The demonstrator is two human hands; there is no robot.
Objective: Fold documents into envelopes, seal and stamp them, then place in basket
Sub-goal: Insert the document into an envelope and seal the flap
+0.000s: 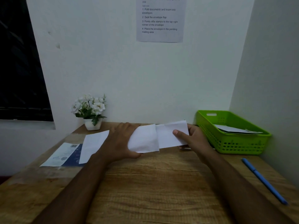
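Above the middle of the wooden desk both hands hold white paper. My left hand grips a white envelope from its left end. My right hand pinches a folded white document, thumb on top, and its left end meets or overlaps the envelope's right edge. Whether it is inside the envelope I cannot tell. A green plastic basket stands at the right against the wall, with white envelopes lying in it.
A loose white sheet lies left of my left hand, overlapping a blue-and-white plastic packet. A small pot of white flowers stands at the back left. A blue pen lies near the right edge. An instruction sheet hangs on the wall.
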